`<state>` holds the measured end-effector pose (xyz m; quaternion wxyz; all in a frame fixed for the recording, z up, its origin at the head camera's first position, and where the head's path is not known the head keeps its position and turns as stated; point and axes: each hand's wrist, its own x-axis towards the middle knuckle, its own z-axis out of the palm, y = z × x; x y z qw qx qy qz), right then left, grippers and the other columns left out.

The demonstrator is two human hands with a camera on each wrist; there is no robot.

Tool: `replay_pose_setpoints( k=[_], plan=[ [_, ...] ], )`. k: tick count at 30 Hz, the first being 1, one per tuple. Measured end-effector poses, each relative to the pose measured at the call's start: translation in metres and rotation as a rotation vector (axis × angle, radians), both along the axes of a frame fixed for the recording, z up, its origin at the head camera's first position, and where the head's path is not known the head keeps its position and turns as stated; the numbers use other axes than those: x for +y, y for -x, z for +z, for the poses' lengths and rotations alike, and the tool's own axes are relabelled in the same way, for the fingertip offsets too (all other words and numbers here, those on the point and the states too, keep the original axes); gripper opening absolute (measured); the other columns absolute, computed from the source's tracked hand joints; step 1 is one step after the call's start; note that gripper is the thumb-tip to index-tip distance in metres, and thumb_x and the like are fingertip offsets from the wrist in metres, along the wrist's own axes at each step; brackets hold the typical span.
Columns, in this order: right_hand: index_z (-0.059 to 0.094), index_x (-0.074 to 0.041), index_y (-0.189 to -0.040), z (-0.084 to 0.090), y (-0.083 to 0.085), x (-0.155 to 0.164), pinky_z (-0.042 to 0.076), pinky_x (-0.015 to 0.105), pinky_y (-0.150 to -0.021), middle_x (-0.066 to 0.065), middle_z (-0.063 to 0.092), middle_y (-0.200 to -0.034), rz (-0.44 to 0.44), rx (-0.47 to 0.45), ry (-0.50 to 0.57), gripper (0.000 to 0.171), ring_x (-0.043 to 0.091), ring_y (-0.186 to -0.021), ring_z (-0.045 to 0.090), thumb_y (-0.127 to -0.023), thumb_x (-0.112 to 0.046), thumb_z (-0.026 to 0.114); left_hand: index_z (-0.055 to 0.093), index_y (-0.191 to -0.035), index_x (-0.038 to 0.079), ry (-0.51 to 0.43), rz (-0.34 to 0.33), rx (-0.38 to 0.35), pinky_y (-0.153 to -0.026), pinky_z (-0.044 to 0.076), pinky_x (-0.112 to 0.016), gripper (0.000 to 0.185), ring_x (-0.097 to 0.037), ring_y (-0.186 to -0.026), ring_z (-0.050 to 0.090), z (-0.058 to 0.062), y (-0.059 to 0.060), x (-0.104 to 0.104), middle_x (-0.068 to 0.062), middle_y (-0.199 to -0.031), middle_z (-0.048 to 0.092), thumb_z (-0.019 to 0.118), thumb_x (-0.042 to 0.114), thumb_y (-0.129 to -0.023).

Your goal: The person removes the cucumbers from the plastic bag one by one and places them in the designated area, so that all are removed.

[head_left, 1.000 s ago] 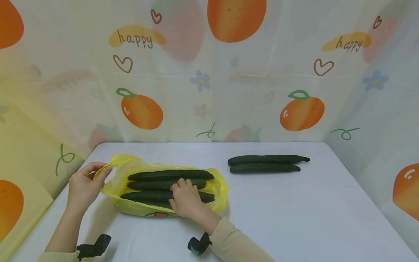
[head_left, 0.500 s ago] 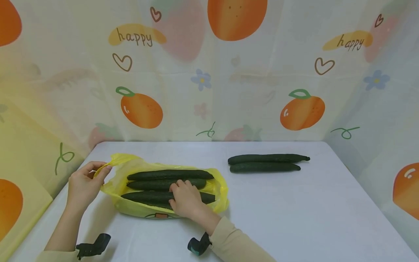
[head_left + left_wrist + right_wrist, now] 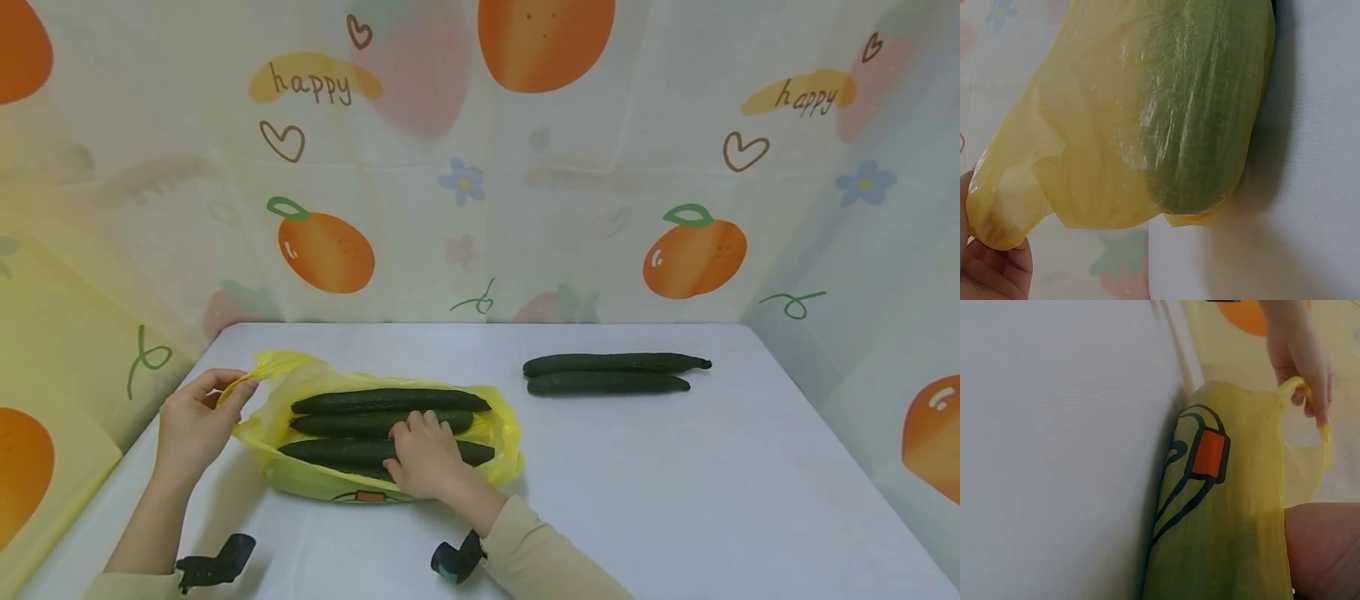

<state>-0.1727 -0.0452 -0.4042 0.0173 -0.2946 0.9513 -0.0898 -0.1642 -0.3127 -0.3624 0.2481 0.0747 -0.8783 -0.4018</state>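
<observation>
A translucent yellow plastic bag [image 3: 300, 483] lies on its side on the table, its mouth spread, with several dark green cucumbers inside. My left hand [image 3: 198, 421] pinches the bag's handle at the left end, also seen in the left wrist view, where a cucumber [image 3: 1197, 119] shows through the film. Reaching into the opening, my right hand [image 3: 427, 457] has its fingers curled over a front cucumber [image 3: 333, 452], thumb on its near side. Behind that lie two more, the middle cucumber [image 3: 337, 425] and the rear cucumber [image 3: 375, 401]. The right fingertips are hidden in the right wrist view.
Two cucumbers [image 3: 607, 382] lie side by side on the white table [image 3: 675, 492] at the back right. A printed fabric backdrop [image 3: 555, 250] rises behind the table and along both sides. Black wrist-worn devices [image 3: 217, 560] hang by both forearms.
The front cucumber has shifted very slightly to the right, and my right thumb has moved a little on it. The left hand keeps its pinch on the bag handle.
</observation>
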Motion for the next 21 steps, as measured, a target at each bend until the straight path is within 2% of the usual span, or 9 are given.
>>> replay_pose_setpoints(
  k=[4,12,18,21],
  plan=[
    [0.061,-0.019,-0.115,-0.0004,0.0031,0.0007,0.029,0.02,-0.06,-0.001,0.051,-0.101,0.013,-0.01,-0.016,0.034,0.014,-0.081,0.039,-0.091,-0.042,0.054,0.064,-0.091,0.005,0.006,0.003,0.001,-0.045,0.043,-0.013,0.021,0.005,-0.057,0.05,-0.0001,-0.0001,0.0003,0.028,-0.068,0.053,0.068,0.025,-0.084],
    [0.06,-0.02,-0.114,-0.0019,0.0017,0.0021,0.045,0.02,-0.061,-0.002,0.061,-0.1,0.021,0.05,0.054,0.033,0.013,-0.083,0.054,-0.087,-0.04,0.061,0.065,-0.092,0.006,0.002,0.013,-0.008,-0.047,0.043,-0.012,0.021,0.007,-0.062,0.05,-0.0007,0.0004,-0.0009,0.029,-0.069,0.053,0.068,0.026,-0.084],
    [0.058,-0.022,-0.115,-0.005,-0.0004,0.0043,0.045,0.019,-0.056,-0.003,0.065,-0.096,0.028,0.089,0.1,0.034,0.012,-0.077,0.057,-0.086,-0.039,0.062,0.065,-0.091,0.006,0.004,0.018,-0.007,-0.047,0.043,-0.011,0.022,0.007,-0.062,0.05,-0.0017,0.0007,-0.0011,0.029,-0.069,0.053,0.068,0.026,-0.084],
    [0.059,-0.021,-0.115,-0.0092,0.0006,0.0062,0.046,0.019,-0.061,-0.002,0.065,-0.097,0.04,0.099,0.163,0.034,0.012,-0.077,0.057,-0.086,-0.038,0.064,0.065,-0.091,0.007,0.006,0.022,-0.01,-0.047,0.043,-0.011,0.022,0.007,-0.062,0.05,-0.0027,0.0012,-0.0021,0.029,-0.068,0.053,0.068,0.027,-0.084]
  ],
)
